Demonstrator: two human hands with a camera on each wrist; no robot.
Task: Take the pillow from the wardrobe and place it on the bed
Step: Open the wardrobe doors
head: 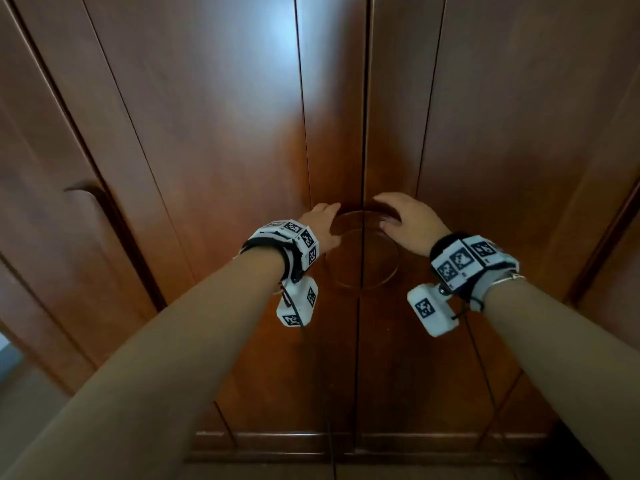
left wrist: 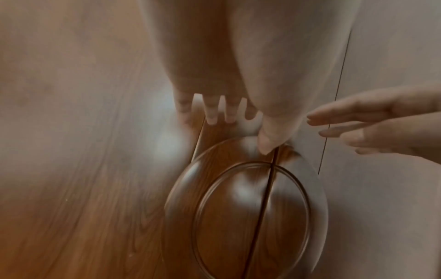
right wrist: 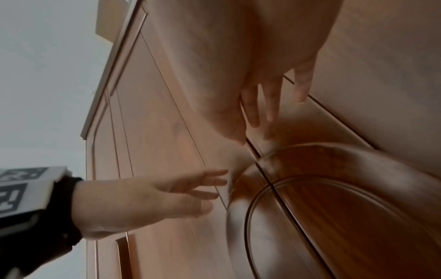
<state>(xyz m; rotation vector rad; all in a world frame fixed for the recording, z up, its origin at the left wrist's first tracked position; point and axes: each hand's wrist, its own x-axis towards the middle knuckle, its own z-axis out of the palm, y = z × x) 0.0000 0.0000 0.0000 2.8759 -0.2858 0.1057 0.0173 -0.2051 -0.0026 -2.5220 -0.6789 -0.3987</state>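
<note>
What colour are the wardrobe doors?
Reddish-brown wood grain; wardrobe doors show best in the head view.

Wardrobe [head: 221,140] doors both shut, only a thin dark seam [head: 363,133] btwn them, too narrow for fingers. Round carved handle [head: 360,258], split by that seam, is the one raised part in the middle w/ a recessed rim to get fingers behind. Left hand [head: 320,225] and right hand [head: 407,220] sit at its upper edge, one each side, fingers straight. Another curved handle [head: 91,195] sticks out on the far-left door. Open room in front of the doors; nothing btwn the forearms.
</note>
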